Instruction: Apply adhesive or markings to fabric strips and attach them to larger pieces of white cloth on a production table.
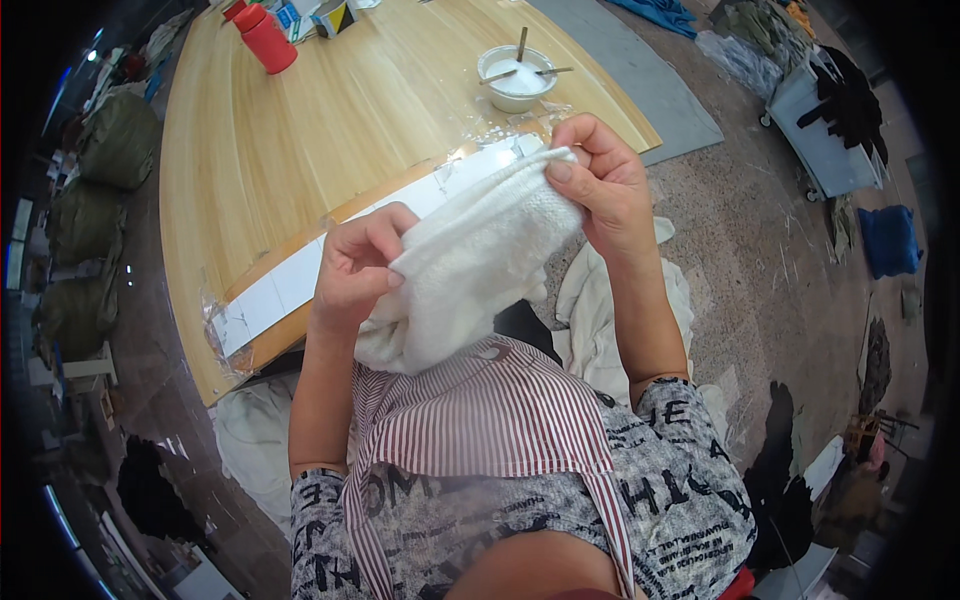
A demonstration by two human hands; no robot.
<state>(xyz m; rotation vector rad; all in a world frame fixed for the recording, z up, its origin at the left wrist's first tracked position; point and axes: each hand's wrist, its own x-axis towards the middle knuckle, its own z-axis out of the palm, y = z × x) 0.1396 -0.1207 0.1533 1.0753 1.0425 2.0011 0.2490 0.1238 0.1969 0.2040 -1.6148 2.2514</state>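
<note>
A white knitted garment [480,255] is stretched between my two hands, above the near edge of the table. My left hand [362,262] pinches one end of its folded edge between thumb and fingers. At the other end, my right hand [600,180] pinches the corner of the same edge, raised a little higher. The rest of the cloth hangs down toward my lap. Just beyond the garment, a white strip [275,300] with marked lines lies along the table's near edge, partly hidden by the cloth and my left hand.
On the wooden table [330,120] stand a white bowl [518,95] of white paste with several sticks, and a red bottle [266,40]. White cloth [590,300] lies below on the right. A wheeled bin [825,135] with black fabric stands at far right; green sacks [118,140] line the left.
</note>
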